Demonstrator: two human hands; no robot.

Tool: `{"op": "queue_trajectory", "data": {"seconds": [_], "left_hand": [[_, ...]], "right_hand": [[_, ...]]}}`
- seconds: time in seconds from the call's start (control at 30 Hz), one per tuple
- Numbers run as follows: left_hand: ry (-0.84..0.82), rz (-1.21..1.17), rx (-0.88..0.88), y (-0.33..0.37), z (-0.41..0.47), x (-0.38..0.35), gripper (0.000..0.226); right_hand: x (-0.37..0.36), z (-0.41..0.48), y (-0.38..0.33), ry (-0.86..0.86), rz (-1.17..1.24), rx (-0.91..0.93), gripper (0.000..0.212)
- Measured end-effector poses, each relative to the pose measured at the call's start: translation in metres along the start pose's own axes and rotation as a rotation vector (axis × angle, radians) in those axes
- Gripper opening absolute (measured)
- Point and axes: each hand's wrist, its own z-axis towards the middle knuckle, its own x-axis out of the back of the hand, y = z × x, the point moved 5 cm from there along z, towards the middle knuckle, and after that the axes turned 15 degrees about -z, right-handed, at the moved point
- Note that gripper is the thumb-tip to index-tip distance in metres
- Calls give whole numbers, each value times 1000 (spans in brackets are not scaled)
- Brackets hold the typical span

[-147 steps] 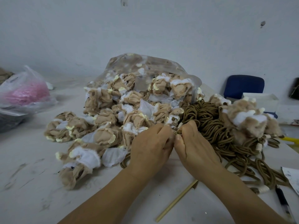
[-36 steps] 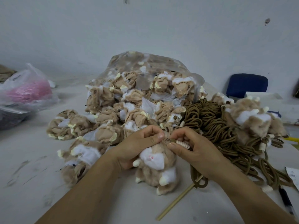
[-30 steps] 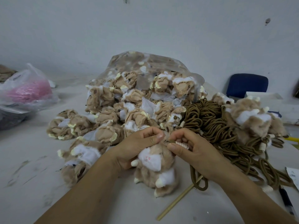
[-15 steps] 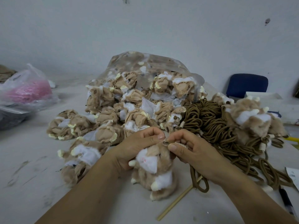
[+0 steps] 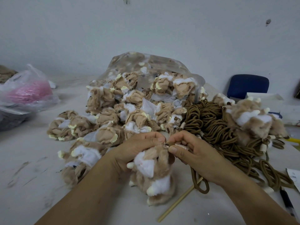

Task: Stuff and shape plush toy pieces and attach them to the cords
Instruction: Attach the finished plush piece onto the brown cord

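Behind our hands, a heap of limp tan plush skins [image 5: 113, 114] spills from a clear bag [image 5: 162, 62]. A bundle of brown cords [image 5: 211, 120] lies just right of it, with stuffed toys [image 5: 253, 119] beyond. A wooden stick [image 5: 180, 202] and a pen [image 5: 287, 203] lie near our right forearm. Our fingers hide the join. Our left grip [image 5: 138, 150] curls round the head of a tan-and-white plush toy [image 5: 154, 176], which is upright on the tabletop [image 5: 32, 184]. Our right grip [image 5: 194, 153] pinches a cord end [image 5: 181, 146] at the toy's top. The tabletop is pale and scuffed. A pink-filled bag [image 5: 27, 90] sits far left, and a blue chair [image 5: 248, 85] stands by the grey wall [image 5: 146, 30].
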Motion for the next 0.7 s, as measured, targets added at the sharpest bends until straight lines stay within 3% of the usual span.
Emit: {"op": "queue_trajectory", "data": {"seconds": [0.3,0.7], "left_hand": [[-43,37,20,2,-2,-3,21],[-59,43,-20,2,-1,-4,22]], "right_hand": [[1,-1,-4,9,-73,26,18],[-2,-2,-11,-43,26,54,17]]}}
